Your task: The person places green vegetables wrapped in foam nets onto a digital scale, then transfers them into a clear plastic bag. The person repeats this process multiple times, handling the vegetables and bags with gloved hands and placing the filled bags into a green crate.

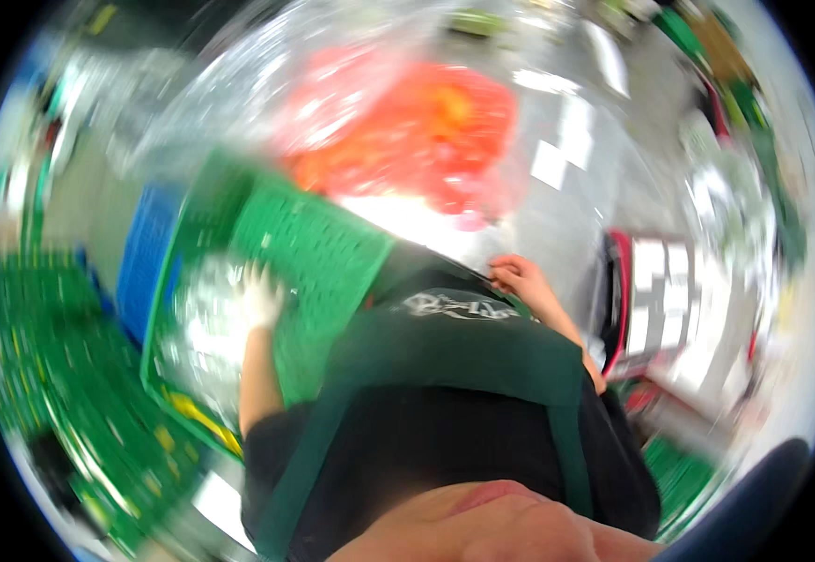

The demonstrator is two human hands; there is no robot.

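My left hand reaches down into a green plastic crate, its fingers apart. It looks white, as if gloved, though blur hides the detail. Beside it in the crate lies a heap of clear plastic packaging; whether the hand touches it I cannot tell. At the front edge of a shiny metal table, my right hand has its fingers curled, and its grip is unclear. On the table a clear plastic bag spreads around red and orange produce, too blurred to name.
A blue crate stands against the green one's left side. More green crates fill the far left. To the right is a black and red device beside white label sheets. Clear plastic lies beyond it.
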